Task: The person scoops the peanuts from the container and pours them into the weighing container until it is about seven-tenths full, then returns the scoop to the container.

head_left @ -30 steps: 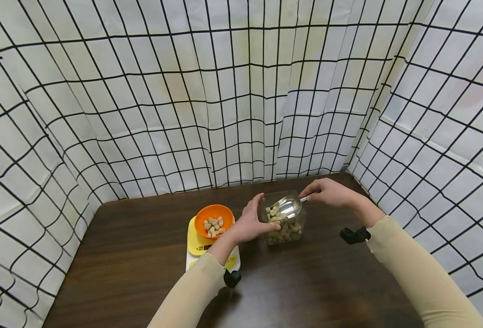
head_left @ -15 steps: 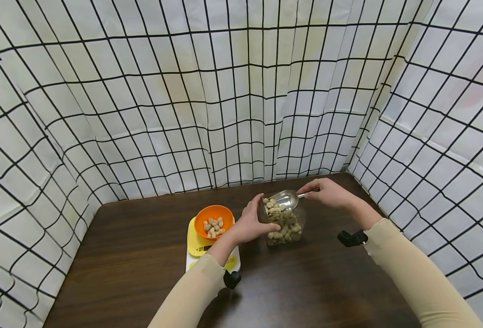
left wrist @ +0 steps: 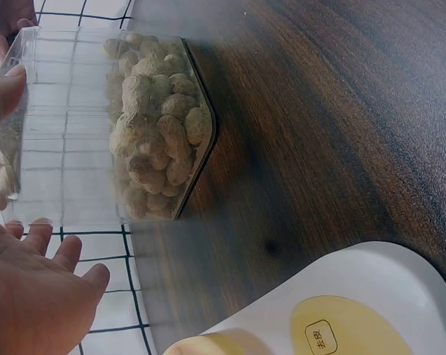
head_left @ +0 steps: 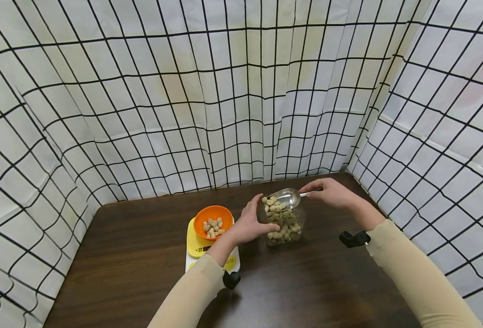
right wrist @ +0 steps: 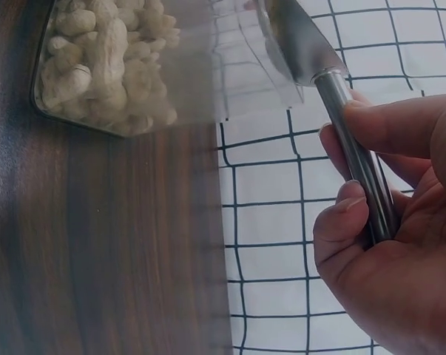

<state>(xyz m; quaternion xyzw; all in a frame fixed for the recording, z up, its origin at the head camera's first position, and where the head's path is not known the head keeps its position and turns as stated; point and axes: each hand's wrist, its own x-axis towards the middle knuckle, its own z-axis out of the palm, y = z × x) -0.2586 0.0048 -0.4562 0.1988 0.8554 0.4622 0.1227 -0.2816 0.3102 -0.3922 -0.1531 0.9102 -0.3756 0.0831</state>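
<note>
A dark wooden table bears a yellow-and-white scale beside a clear container. The left hand grips it, thumb and fingers apart; the right hand's fingers clamp a metal scoop of peanuts at its mouth.

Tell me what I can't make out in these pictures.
Scale: head view, display too small to read, middle covered by the left forearm.
Clear container: head view, left side partly behind the left hand.
Scoop: right wrist view, front end cut off by the top edge.
Peanuts in the container: left wrist view, uncountable, hiding one another.
</note>
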